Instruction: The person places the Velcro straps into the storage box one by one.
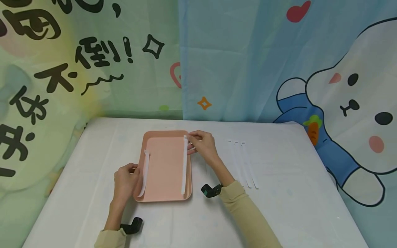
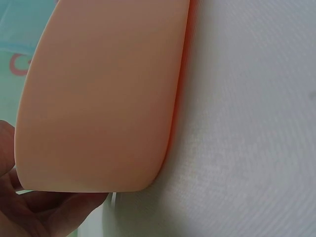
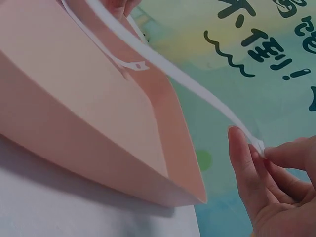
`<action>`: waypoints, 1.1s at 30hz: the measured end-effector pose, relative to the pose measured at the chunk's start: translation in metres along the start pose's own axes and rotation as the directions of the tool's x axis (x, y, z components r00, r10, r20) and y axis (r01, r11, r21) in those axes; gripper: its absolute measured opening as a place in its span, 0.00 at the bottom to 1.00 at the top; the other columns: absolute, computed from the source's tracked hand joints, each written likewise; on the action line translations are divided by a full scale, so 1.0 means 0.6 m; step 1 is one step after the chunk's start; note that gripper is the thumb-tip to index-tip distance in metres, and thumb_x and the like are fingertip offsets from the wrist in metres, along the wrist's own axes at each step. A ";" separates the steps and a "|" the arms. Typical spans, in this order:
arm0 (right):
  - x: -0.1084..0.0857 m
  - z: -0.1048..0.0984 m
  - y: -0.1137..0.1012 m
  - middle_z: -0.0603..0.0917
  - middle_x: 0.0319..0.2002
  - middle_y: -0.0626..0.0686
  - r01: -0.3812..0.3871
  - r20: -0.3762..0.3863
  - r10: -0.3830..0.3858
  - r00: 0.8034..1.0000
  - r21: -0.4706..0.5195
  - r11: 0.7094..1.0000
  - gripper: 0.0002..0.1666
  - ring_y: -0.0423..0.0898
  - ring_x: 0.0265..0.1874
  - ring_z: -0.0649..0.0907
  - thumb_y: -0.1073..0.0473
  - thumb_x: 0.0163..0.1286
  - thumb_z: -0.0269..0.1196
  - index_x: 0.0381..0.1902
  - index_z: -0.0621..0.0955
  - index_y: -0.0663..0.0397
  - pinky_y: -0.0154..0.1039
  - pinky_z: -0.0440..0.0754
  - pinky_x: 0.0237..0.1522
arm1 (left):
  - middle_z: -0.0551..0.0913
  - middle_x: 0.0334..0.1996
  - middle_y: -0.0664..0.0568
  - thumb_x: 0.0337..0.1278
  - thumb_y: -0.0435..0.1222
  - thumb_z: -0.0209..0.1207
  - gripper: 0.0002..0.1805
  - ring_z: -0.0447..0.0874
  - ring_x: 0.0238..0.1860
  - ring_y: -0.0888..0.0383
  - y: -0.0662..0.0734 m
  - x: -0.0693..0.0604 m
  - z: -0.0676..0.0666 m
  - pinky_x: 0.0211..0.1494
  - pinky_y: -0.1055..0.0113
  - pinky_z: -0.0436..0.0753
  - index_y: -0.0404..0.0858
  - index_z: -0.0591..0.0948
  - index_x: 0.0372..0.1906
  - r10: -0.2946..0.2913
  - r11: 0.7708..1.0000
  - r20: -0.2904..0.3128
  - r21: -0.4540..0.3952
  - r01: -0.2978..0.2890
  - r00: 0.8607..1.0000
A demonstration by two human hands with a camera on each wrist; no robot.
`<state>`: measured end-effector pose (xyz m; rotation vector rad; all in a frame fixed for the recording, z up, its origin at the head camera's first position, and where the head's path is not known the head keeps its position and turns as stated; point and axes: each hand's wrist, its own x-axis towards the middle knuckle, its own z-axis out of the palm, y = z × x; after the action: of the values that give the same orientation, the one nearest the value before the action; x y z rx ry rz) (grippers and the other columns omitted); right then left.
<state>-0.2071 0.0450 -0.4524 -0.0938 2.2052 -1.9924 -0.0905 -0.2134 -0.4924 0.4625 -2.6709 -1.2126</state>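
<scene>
A shallow pink tray lies on the table. My right hand pinches the upper end of a long white strip between thumb and fingers. That strip hangs over the tray's right side, and in the right wrist view its held end is above the rim. My left hand grips the tray's left rim, fingertips partly hidden by the wall in the left wrist view. Along the left side inside the tray, a second white strip lies slightly bent; its near end looks notched, with a small hole.
To the right of the tray, three more white strips lie side by side on the white-covered table. A printed cloth backdrop hangs behind the table. Each wrist carries a black camera.
</scene>
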 end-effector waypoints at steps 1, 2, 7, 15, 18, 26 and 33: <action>0.000 0.003 0.000 0.87 0.36 0.61 -0.004 0.005 0.004 1.000 -0.002 1.000 0.13 0.51 0.27 0.89 0.62 0.74 0.63 0.50 0.84 0.66 0.46 0.88 0.30 | 0.89 0.35 0.32 0.63 0.29 0.59 0.11 0.89 0.35 0.39 0.001 0.000 0.000 0.33 0.60 0.80 0.26 0.87 0.43 0.001 1.000 -0.001 0.000 -0.001 1.000; 0.001 0.005 0.001 0.87 0.36 0.61 -0.009 0.007 0.009 1.000 -0.007 1.000 0.13 0.51 0.26 0.89 0.62 0.74 0.63 0.50 0.84 0.66 0.46 0.88 0.31 | 0.89 0.35 0.32 0.63 0.29 0.59 0.11 0.89 0.35 0.39 0.001 -0.001 -0.001 0.33 0.60 0.80 0.26 0.87 0.43 0.002 1.000 -0.001 -0.001 -0.002 1.000; 0.002 0.019 0.001 0.88 0.36 0.60 -0.021 0.018 0.021 1.000 -0.009 1.000 0.13 0.52 0.25 0.90 0.61 0.74 0.63 0.50 0.84 0.66 0.49 0.88 0.32 | 0.89 0.35 0.31 0.63 0.28 0.59 0.11 0.88 0.34 0.39 0.005 -0.001 -0.002 0.33 0.60 0.80 0.25 0.87 0.43 0.007 1.000 0.003 -0.004 -0.007 1.000; 0.007 0.041 0.008 0.88 0.35 0.62 -0.030 0.038 0.030 0.999 0.001 1.000 0.14 0.64 0.30 0.90 0.62 0.74 0.62 0.51 0.83 0.68 0.60 0.86 0.38 | 0.89 0.36 0.32 0.64 0.29 0.59 0.12 0.89 0.35 0.40 0.004 0.000 -0.001 0.33 0.62 0.79 0.26 0.87 0.44 -0.003 1.000 0.006 0.001 0.003 1.000; 0.009 0.048 0.009 0.88 0.35 0.62 -0.046 0.038 0.045 0.998 0.012 0.999 0.15 0.66 0.32 0.90 0.62 0.75 0.63 0.53 0.83 0.68 0.61 0.86 0.38 | 0.89 0.36 0.32 0.64 0.29 0.59 0.12 0.89 0.35 0.40 0.005 0.000 -0.001 0.32 0.63 0.79 0.25 0.87 0.44 -0.003 1.000 0.007 0.001 0.003 1.000; 0.015 0.065 0.015 0.89 0.33 0.62 -0.055 0.058 0.055 0.997 -0.002 0.998 0.14 0.67 0.30 0.89 0.61 0.75 0.63 0.50 0.84 0.67 0.61 0.86 0.40 | 0.89 0.35 0.31 0.63 0.28 0.59 0.11 0.89 0.35 0.36 0.009 -0.002 -0.003 0.34 0.53 0.83 0.25 0.87 0.43 0.024 1.000 -0.014 0.013 -0.024 1.000; 0.019 0.077 0.023 0.89 0.32 0.64 -0.048 0.070 0.050 0.996 -0.035 0.998 0.13 0.66 0.28 0.89 0.61 0.75 0.63 0.49 0.84 0.66 0.59 0.87 0.37 | 0.89 0.35 0.31 0.63 0.28 0.59 0.11 0.89 0.35 0.38 0.004 -0.001 0.002 0.33 0.56 0.82 0.25 0.87 0.43 0.017 1.000 -0.011 0.020 -0.017 1.000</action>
<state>-0.2096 -0.0004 -0.4712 -0.1119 2.1756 -1.8971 -0.0907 -0.2106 -0.4914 0.4467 -2.6747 -1.1763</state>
